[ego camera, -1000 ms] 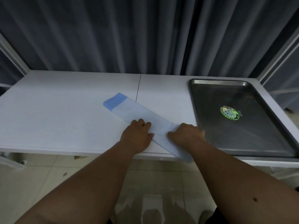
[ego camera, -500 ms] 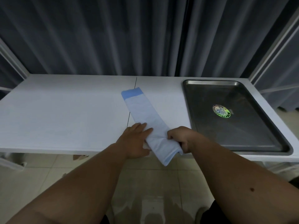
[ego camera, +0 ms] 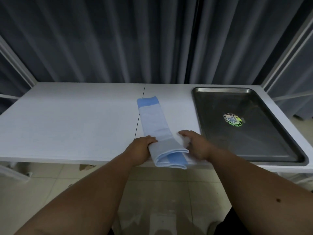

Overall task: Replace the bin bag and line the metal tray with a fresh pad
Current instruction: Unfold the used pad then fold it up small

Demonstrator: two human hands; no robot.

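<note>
A: Start at the left. What is on that side?

B: A white table (ego camera: 67, 119) runs across the view, with grey curtains (ego camera: 101, 39) hanging behind it and a white frame post (ego camera: 16, 58) slanting at the far left. A thin seam (ego camera: 141, 109) splits the tabletop near the middle. Below the front edge lies a tiled floor (ego camera: 50, 180).

A: And the left hand?

B: The left hand (ego camera: 140, 150) sits at the table's front edge, its fingers curled over the left side of the folded pad (ego camera: 153, 122), gripping it near the close end.

A: Where exactly does the pad lie?

B: On the table just right of the seam, a long white strip with a blue band at its far end. Its near end hangs over the table's front edge, where the folded layers gape and show blue inside.

A: The right hand?

B: The right hand (ego camera: 194, 145) rests just beside the pad's right side, fingers loosely spread and pointing away, holding nothing. I cannot tell whether it touches the pad.

A: Anything between it and the tray?

B: Only a narrow strip of bare table. The metal tray (ego camera: 288, 146) lies flat on the right end of the table, with a round sticker (ego camera: 232, 119) on its floor. Another white post (ego camera: 288, 44) rises behind it.
</note>
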